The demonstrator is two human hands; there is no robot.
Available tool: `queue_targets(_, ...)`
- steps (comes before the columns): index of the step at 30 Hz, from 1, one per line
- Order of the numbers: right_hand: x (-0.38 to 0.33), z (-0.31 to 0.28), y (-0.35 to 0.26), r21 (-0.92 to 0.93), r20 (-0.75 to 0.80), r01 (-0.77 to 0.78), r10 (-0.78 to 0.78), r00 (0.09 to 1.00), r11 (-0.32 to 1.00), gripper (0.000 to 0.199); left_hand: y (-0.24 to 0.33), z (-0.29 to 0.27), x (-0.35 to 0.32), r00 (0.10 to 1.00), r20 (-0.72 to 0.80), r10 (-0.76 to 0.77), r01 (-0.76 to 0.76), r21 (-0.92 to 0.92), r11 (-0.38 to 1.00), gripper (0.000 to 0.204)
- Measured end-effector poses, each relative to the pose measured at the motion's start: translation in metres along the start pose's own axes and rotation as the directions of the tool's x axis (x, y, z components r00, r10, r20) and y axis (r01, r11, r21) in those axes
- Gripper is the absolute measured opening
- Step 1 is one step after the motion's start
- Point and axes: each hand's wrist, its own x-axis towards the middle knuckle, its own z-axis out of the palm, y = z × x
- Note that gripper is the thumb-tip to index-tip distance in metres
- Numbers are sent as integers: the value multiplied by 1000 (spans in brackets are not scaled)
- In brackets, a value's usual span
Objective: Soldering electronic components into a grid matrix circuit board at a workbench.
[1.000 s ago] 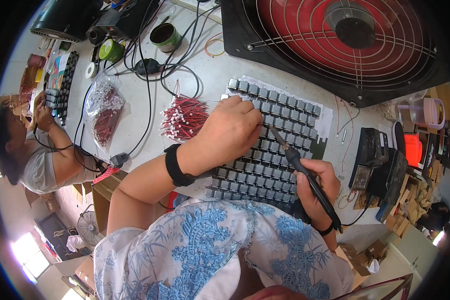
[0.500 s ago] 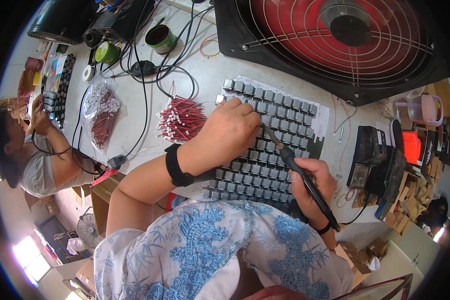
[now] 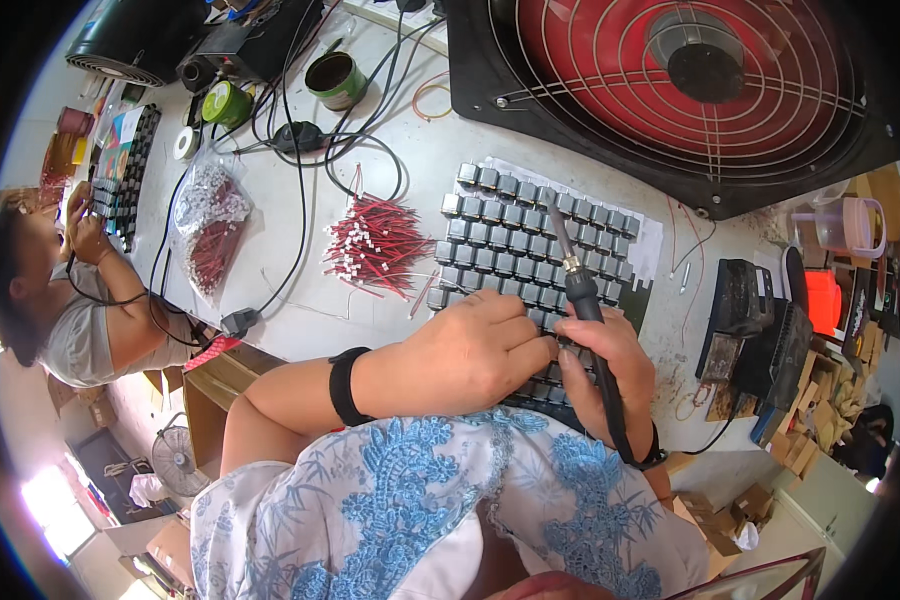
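A panel of several small dark square parts (image 3: 530, 225) lies in rows on the white table (image 3: 300, 300) in front of me. My right hand (image 3: 610, 375) grips a black soldering iron (image 3: 580, 290), its tip pointing up over the panel's middle. My left hand (image 3: 470, 355), with a black band on its wrist, rests on the panel's near rows, fingers curled beside the right hand. Whether it pinches anything is hidden. A pile of short red wires with white plugs (image 3: 380, 245) lies just left of the panel.
A big black fan with red blades (image 3: 690, 90) fills the far right. Cables, a tin (image 3: 335, 80), a green tape roll (image 3: 225, 102) and a bag of red wires (image 3: 210, 225) lie at left. Another person (image 3: 60, 300) works at the left edge. Black devices (image 3: 760, 330) stand at right.
My left hand has pulled back from the panel's far rows to its near edge, beside the right hand. The soldering iron has swung more upright, tip over the panel's middle.
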Motion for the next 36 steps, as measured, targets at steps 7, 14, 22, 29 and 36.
queue_targets(7,-6,4,-2,56,34,-75,73,997,996,45,1,2,-7,997,-80,5,-6,-14,1000,24)
queue_targets(14,-12,-4,-3,33,-8,-104,104,994,994,33,2,-4,-12,990,-139,-23,11,-87,996,29)
queue_targets(22,-22,-34,6,133,-172,-299,319,932,945,29,-8,-32,-23,890,-269,-369,406,98,909,16)
queue_targets(29,-26,-34,9,35,-166,-226,229,959,973,29,-9,-27,-18,855,-301,-421,491,210,846,15)
queue_targets(36,-29,-24,12,197,-151,-285,316,937,938,20,-8,-23,-8,886,-239,-397,446,205,872,14)
